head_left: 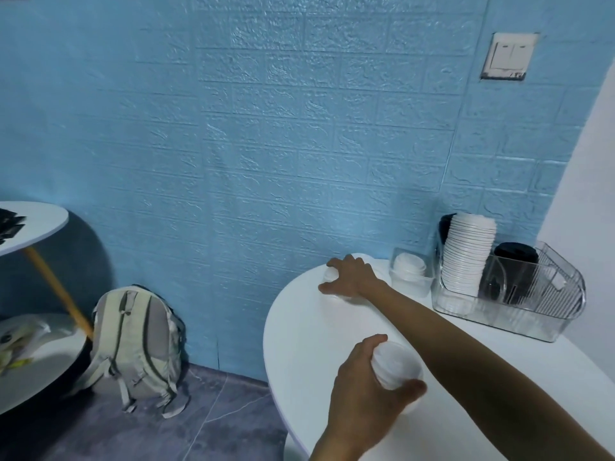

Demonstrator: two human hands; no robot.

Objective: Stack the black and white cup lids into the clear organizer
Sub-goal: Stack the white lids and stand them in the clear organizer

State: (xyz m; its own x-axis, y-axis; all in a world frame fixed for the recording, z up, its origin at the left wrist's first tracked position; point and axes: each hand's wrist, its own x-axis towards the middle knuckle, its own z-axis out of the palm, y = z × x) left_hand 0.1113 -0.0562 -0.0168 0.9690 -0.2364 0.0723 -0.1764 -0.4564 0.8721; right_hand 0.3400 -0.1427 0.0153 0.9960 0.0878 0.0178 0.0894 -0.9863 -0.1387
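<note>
White lids under right hand, perhaps partly hidden.

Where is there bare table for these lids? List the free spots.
Free: the white table between the left hand and the right hand, out to its curved left edge; also the strip right of the right forearm, in front of the clear organizer. Crowded: the back right corner, where the organizer and a small clear box stand side by side.
</note>
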